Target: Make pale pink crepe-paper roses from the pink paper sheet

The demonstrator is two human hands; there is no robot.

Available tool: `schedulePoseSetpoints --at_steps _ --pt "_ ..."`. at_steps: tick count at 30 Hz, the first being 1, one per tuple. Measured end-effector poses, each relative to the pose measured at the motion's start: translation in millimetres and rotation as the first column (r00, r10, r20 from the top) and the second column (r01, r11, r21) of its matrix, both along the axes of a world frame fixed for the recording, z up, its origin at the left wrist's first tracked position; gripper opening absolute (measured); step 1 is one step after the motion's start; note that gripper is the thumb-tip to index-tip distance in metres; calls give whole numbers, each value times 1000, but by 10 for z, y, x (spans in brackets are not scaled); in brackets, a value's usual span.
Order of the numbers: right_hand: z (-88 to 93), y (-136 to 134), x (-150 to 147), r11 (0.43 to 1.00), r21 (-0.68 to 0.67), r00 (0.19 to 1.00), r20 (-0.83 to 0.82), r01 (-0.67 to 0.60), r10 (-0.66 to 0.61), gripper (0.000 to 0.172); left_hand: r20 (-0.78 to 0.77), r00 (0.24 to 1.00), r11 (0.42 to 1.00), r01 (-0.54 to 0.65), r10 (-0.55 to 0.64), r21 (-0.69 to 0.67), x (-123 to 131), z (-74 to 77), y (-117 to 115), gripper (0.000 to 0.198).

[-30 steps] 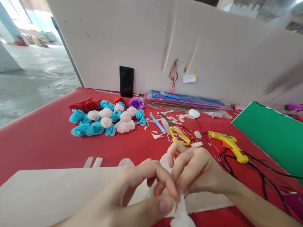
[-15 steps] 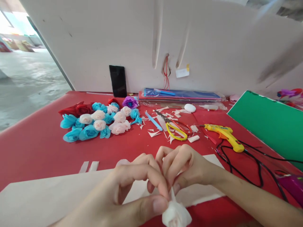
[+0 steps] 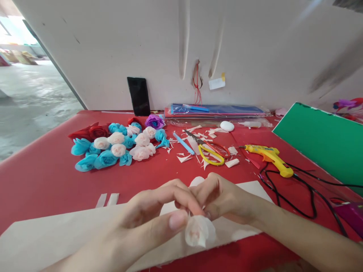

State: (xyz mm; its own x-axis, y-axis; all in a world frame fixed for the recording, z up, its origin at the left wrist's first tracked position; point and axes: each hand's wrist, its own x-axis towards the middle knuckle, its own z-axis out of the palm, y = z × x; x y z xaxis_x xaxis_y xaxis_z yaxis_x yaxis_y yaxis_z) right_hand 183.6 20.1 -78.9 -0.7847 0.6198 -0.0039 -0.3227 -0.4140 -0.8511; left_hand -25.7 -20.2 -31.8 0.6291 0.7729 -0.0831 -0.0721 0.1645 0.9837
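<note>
A small pale pink paper rose [image 3: 197, 231] is pinched between both hands near the front of the red table [image 3: 42, 177]. My left hand [image 3: 147, 219] grips it with thumb and fingers closed. My right hand [image 3: 221, 196] is curled round the rose's far side, fingers pressed together on its base. Both hands hover over a pale sheet of paper [image 3: 56, 234] lying on the table.
A heap of finished blue, pink, red and purple paper roses [image 3: 119, 141] lies at back left. Yellow-handled scissors [image 3: 211, 155], a blue stick [image 3: 183, 143], paper scraps, a yellow glue gun [image 3: 272, 156] with black cord, a green board [image 3: 326, 143], packs of paper [image 3: 218, 111] and a dark phone [image 3: 138, 96] surround them.
The rose has come up from the bottom edge into full view and turned its face towards me. Both hands closed tighter on it, and the view dipped slightly.
</note>
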Motion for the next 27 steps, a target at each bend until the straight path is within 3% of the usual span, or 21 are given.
schedulePoseSetpoints --at_steps 9,14,17,21,27 --pt "51 -79 -69 987 -162 998 64 2 9 17 27 998 996 66 -65 -53 -14 0 3 34" --pt "73 -77 -69 986 -165 996 85 11 3 17 7 999 996 42 -41 -73 3 -25 -14 19" --pt "78 -82 -58 987 -155 994 105 31 -15 16 -60 998 999 -5 2 -46 18 -29 -42 9" --pt "87 -97 -53 988 -146 992 120 46 -29 16 -176 979 993 -94 105 74 42 7 -81 13" --pt "127 -102 -80 988 -148 993 113 52 -36 14 -264 956 991 -112 126 68 64 71 -106 18"
